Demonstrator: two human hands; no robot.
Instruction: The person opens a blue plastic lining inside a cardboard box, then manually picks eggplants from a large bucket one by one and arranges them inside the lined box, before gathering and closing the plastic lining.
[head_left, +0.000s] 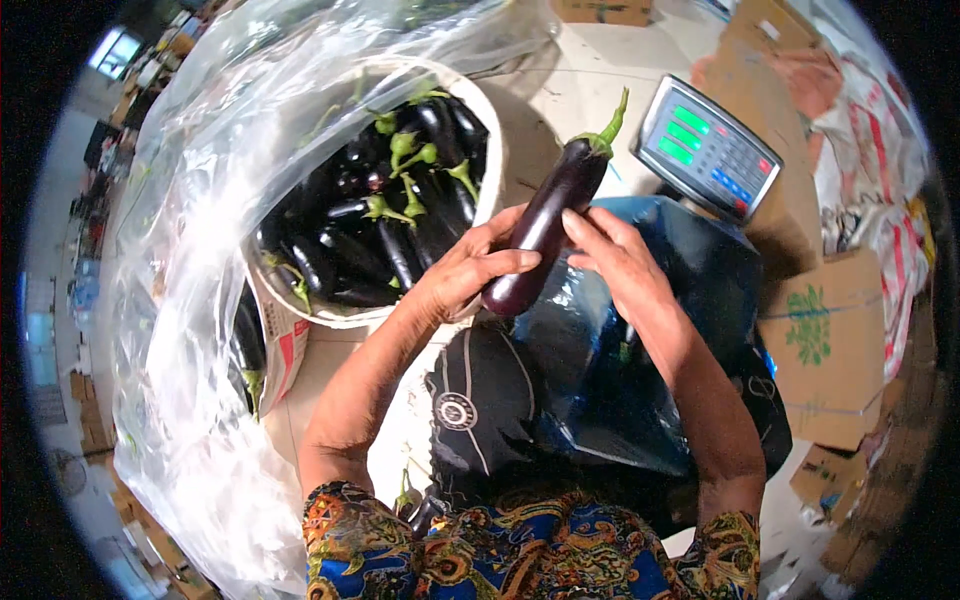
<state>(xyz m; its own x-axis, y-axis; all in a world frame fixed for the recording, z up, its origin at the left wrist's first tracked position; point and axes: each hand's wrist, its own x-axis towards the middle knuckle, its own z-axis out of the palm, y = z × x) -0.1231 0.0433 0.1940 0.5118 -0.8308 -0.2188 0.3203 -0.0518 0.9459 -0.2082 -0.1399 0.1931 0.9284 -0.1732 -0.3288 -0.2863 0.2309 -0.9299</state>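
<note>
A glossy dark purple eggplant (551, 217) with a green stem is held at a tilt in front of me, stem end up and to the right. My left hand (480, 259) grips its lower part, thumb across the skin. Against its right side rest the fingers of my right hand (619, 259). To the left, a round white-rimmed container (491, 120) holds several more eggplants (356, 251), with clear plastic film partly over it. A blue plastic bag (697, 262) lies over my lap, below my right hand.
A digital scale display (709, 146) with lit green readouts stands at upper right. Cardboard (825, 345) and red-striped white sacks (881, 150) line the right side. Clear plastic sheeting (180, 337) spreads across the left. Another eggplant (249, 330) lies beside the container, near a printed sack (285, 345).
</note>
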